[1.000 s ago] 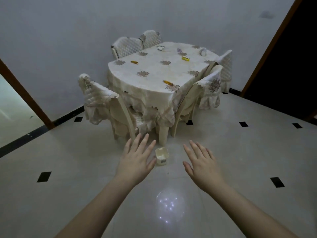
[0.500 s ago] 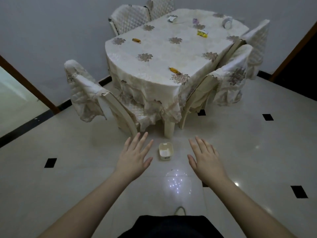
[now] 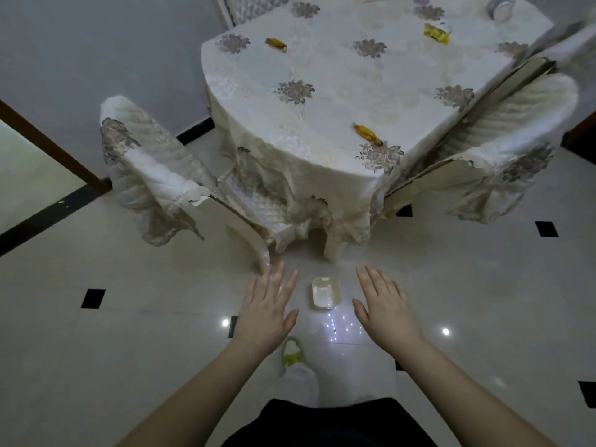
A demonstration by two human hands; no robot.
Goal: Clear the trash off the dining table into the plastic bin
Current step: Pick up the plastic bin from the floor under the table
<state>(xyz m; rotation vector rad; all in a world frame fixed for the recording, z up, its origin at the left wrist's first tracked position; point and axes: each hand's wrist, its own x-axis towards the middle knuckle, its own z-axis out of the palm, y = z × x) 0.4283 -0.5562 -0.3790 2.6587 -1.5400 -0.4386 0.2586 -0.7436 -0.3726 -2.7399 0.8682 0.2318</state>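
A small cream plastic bin stands on the floor tiles in front of the dining table, which wears a pale flowered cloth. On the cloth lie a yellow wrapper near the front edge, another yellow wrapper at the left, and a bright yellow wrapper at the back right. A pale crumpled item sits at the far right corner. My left hand and my right hand hover flat on either side of the bin, fingers spread, holding nothing.
A covered chair stands left of the table and another covered chair at its right. A third chair back shows behind. My foot in a white and green sandal is on the glossy floor below the bin.
The view has come closer to the table and tilted down. The bin now lies directly between my two hands, and my foot and dark clothing have come into sight.
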